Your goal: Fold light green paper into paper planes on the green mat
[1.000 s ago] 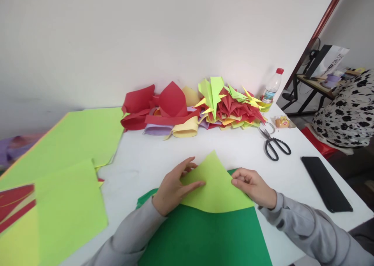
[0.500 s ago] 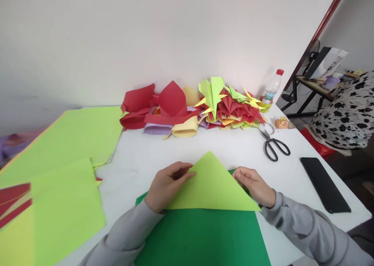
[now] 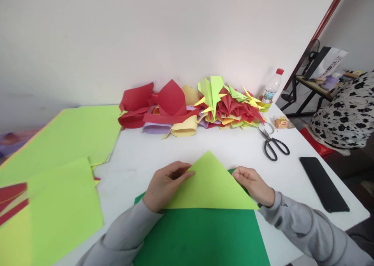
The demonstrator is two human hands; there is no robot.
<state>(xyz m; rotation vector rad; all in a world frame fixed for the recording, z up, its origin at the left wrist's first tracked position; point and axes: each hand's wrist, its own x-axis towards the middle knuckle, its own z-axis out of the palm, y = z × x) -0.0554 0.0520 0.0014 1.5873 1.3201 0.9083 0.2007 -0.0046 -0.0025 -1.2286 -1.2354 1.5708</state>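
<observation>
A sheet of light green paper (image 3: 209,184), folded into a triangle with its peak pointing away from me, lies over a dark green sheet (image 3: 201,235). My left hand (image 3: 169,184) pinches the triangle's left slope, thumb on top and the other fingers partly hidden behind the paper. At the right slope, my right hand (image 3: 253,184) is closed with thumb and forefinger together on the paper's edge. Its remaining fingers are curled in. The triangle's long straight edge faces me.
Folded red, purple and yellow paper pieces (image 3: 172,98) and a pile of pointed paper shapes (image 3: 230,106) line the wall. Scissors (image 3: 271,142), a wrapped snack (image 3: 281,122), a bottle (image 3: 271,87) and a black phone (image 3: 324,184) are at right. Light green sheets (image 3: 67,203) cover the left.
The view has shifted very slightly. Both hands keep the same hold on the light green triangle, and nothing else has visibly moved.
</observation>
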